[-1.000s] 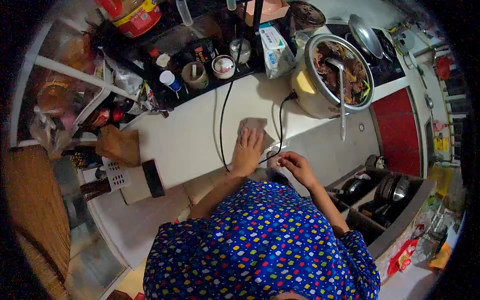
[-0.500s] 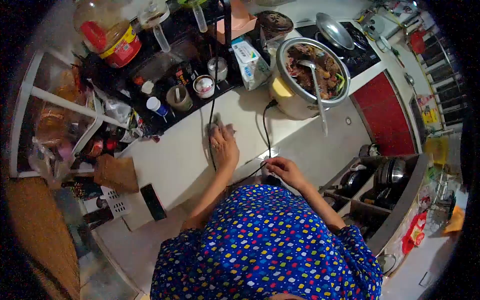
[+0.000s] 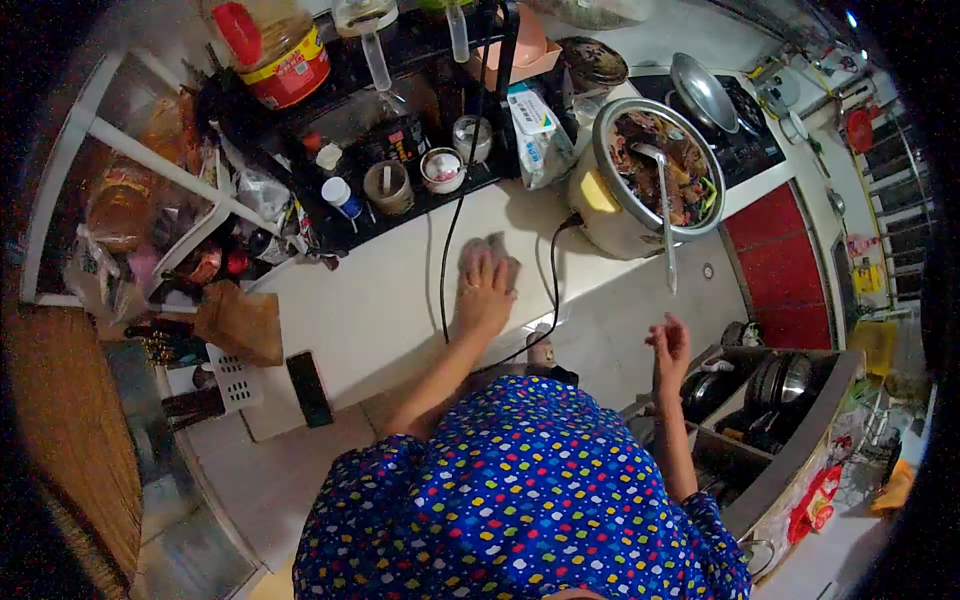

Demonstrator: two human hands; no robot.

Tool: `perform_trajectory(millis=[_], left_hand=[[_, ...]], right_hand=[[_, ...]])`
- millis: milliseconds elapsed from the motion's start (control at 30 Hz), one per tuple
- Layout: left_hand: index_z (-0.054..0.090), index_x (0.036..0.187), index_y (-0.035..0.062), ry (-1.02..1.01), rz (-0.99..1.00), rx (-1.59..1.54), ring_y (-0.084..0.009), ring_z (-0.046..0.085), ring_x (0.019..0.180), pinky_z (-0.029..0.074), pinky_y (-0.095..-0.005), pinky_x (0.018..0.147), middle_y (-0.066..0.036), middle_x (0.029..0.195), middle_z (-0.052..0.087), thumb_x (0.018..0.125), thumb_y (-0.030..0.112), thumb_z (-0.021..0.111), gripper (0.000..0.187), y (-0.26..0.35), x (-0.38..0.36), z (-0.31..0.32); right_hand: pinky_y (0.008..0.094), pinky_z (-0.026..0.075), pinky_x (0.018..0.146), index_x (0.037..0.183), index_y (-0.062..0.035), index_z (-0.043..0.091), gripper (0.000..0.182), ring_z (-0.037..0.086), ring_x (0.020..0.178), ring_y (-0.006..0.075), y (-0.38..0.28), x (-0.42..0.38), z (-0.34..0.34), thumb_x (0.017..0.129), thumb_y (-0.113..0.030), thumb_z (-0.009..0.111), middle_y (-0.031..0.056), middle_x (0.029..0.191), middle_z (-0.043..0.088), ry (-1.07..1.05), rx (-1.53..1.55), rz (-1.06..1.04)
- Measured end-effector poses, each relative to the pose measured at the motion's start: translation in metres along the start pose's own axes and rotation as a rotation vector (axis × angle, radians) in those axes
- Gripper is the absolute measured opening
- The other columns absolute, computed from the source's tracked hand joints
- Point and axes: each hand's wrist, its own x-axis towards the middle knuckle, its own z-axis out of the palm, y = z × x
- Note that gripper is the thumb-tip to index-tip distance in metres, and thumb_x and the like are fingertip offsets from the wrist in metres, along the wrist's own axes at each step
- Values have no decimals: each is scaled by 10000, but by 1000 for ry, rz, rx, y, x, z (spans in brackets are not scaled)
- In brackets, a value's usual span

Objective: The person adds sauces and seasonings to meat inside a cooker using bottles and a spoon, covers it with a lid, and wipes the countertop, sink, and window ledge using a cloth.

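My left hand presses a greyish cloth down on the white countertop, its fingers spread over the cloth. My right hand is raised off to the right of the counter, fingers loosely apart with nothing visible in them. A black power cord runs from the side of a cream electric cooker, dips past the counter's front edge and rises again left of my left hand. The cooker stands uncovered, full of dark stewed food, with a ladle resting in it.
Behind the cloth is a black rack holding a seasoning jar, a small bowl and a white-capped bottle. A phone and a wooden block lie at left. An open drawer with pots juts out at right.
My right hand has let go of the cord and moved right, away from the counter edge. My left hand and the cloth have shifted slightly right across the countertop as the view tilted.
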Motion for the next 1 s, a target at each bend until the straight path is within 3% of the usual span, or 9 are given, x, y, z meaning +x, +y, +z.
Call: perform_trajectory(millis=[33, 67, 133, 233, 367, 433, 700, 767, 1000], left_hand=[[381, 1343, 73, -18, 86, -40, -383, 152, 1346, 185, -505, 1079, -180, 1446, 234, 821, 359, 572, 625, 7, -9, 1], [417, 1321, 83, 52, 175, -34, -369, 168, 1343, 188, -503, 1077, -172, 1434, 260, 797, 358, 595, 618, 11, -19, 5], [419, 1320, 87, 37, 228, -49, -364, 173, 1343, 187, -501, 1078, -169, 1432, 266, 793, 352, 601, 618, 19, -32, 12], [411, 1328, 97, -47, 303, 16, -345, 190, 1340, 192, -489, 1076, -162, 1430, 274, 786, 340, 614, 628, 23, -37, -2], [390, 1341, 101, -62, 371, 10, -342, 211, 1330, 224, -493, 1059, -158, 1425, 273, 787, 346, 617, 647, 17, -37, -2], [387, 1331, 64, -116, 347, -20, -357, 149, 1345, 166, -475, 1095, -183, 1446, 209, 779, 340, 631, 664, 20, -38, -9], [385, 1329, 69, -75, 357, -5, -367, 152, 1344, 171, -488, 1088, -193, 1439, 210, 777, 338, 634, 663, 17, -38, 1], [376, 1332, 59, -89, 374, 31, -375, 140, 1349, 172, -503, 1080, -201, 1446, 193, 791, 342, 614, 656, 18, -38, -6], [362, 1334, 37, -74, 359, 45, -373, 127, 1354, 139, -503, 1089, -205, 1454, 177, 800, 341, 605, 660, 18, -41, 2]], right_hand=[[280, 504, 668, 1260, -75, 459, 434, 589, 740, 152, -11, 10, -1, 852, -92, 604, 65, 903, 584, 134, -94, -134], [280, 504, 668, 1260, -75, 459, 434, 589, 740, 152, -23, 18, -1, 852, -92, 604, 65, 903, 584, 147, -97, -135], [274, 487, 636, 1353, -100, 345, 659, 552, 696, 125, -45, 36, 3, 789, -68, 685, 58, 915, 553, 136, -152, -224], [262, 467, 570, 1349, -142, 382, 743, 545, 631, 118, -48, 63, 3, 706, -61, 748, 61, 873, 565, 55, -411, -386], [282, 456, 515, 1290, -199, 476, 685, 534, 560, 147, -67, 80, 8, 674, -108, 763, 43, 776, 550, 29, -753, -594], [324, 445, 475, 1205, -292, 553, 550, 548, 550, 193, -82, 84, 11, 694, -230, 746, 20, 699, 530, 71, -1010, -794], [330, 427, 459, 1092, -208, 631, 369, 535, 544, 210, -100, 103, -2, 747, -80, 646, 35, 690, 513, 2, -1091, -1025], [342, 438, 477, 1164, -249, 590, 515, 538, 566, 213, -95, 111, -6, 682, -68, 609, 42, 693, 496, 38, -1017, -1093], [339, 441, 498, 1126, -208, 623, 379, 561, 584, 213, -114, 113, -18, 774, -68, 618, 46, 713, 542, 265, -872, -1035]])
